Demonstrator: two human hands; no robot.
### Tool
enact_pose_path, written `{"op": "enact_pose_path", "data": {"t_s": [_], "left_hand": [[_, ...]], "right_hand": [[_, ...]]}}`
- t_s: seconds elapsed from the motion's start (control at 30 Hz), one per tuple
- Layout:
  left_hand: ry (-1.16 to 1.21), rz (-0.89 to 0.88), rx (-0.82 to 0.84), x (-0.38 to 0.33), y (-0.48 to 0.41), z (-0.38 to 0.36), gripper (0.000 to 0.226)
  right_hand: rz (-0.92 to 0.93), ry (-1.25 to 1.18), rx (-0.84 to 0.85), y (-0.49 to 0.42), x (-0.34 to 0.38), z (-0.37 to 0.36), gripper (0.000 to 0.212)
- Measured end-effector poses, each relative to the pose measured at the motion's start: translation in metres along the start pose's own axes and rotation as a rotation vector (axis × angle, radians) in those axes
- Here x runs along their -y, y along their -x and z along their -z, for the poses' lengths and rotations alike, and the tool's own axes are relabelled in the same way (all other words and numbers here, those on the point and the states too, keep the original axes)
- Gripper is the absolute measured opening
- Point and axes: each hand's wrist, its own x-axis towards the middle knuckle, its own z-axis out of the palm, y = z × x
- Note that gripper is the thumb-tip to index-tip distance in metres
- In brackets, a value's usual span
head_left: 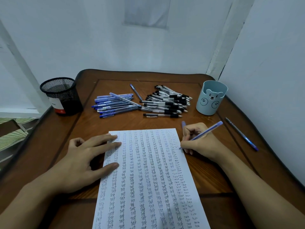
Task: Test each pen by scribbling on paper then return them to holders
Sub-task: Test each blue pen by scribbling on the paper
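Note:
A white sheet of paper (148, 179) covered in columns of the word "test" lies on the wooden table. My left hand (85, 159) rests flat on its left edge, fingers spread. My right hand (199, 141) grips a blue pen (208, 130) with its tip touching the paper's right edge; a blue cap (183, 124) sticks up behind the fingers. A pile of blue pens (113, 104) and a pile of black pens (168, 102) lie behind the paper. A black mesh holder (61, 95) stands at the left, a light blue bear holder (211, 97) at the right.
One blue pen (136, 92) lies alone between the piles. Another blue pen (241, 134) lies near the table's right edge. White walls close in behind and to the right. The brown table (214, 176) has a raised rim.

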Motion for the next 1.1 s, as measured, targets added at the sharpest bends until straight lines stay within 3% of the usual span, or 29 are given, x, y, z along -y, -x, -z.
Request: {"op": "enact_pose_path", "data": {"t_s": [0.23, 0.33, 0.4, 0.47, 0.53, 0.67, 0.8, 0.87, 0.93, 1.1], "left_hand": [[-0.114, -0.008, 0.049, -0.003, 0.001, -0.001, 0.062], [-0.148, -0.018, 0.058, -0.008, 0.002, -0.003, 0.060], [-0.152, -0.024, 0.039, -0.009, 0.000, -0.006, 0.058], [-0.146, -0.033, 0.005, -0.010, -0.001, -0.008, 0.054], [-0.124, -0.048, -0.042, -0.012, -0.001, -0.009, 0.048], [-0.109, -0.074, -0.108, -0.015, -0.002, -0.009, 0.038], [-0.127, -0.053, -0.105, -0.017, -0.009, -0.007, 0.037], [-0.138, -0.041, -0.073, -0.018, -0.012, -0.005, 0.039], [-0.136, -0.016, -0.003, -0.018, -0.015, 0.001, 0.043], [-0.245, -0.010, 0.129, -0.029, -0.036, 0.018, 0.058]], "right_hand": [[-0.031, -0.090, -0.081, -0.002, -0.002, -0.005, 0.030], [-0.044, -0.353, -0.204, 0.000, 0.003, -0.006, 0.044], [-0.020, -0.338, -0.333, 0.002, 0.012, -0.001, 0.057], [0.046, -0.263, -0.521, 0.005, 0.019, 0.006, 0.063], [0.082, -0.094, -0.639, 0.007, 0.016, 0.013, 0.054], [0.079, 0.484, -0.527, 0.001, -0.004, 0.018, 0.024], [0.111, 0.660, -0.425, -0.007, -0.012, 0.015, 0.027], [0.114, 0.552, -0.445, -0.004, -0.008, 0.014, 0.025], [0.023, 0.278, -0.467, 0.001, 0.001, 0.011, 0.028], [-0.065, -0.403, -0.727, 0.004, 0.007, 0.024, 0.032]]}}
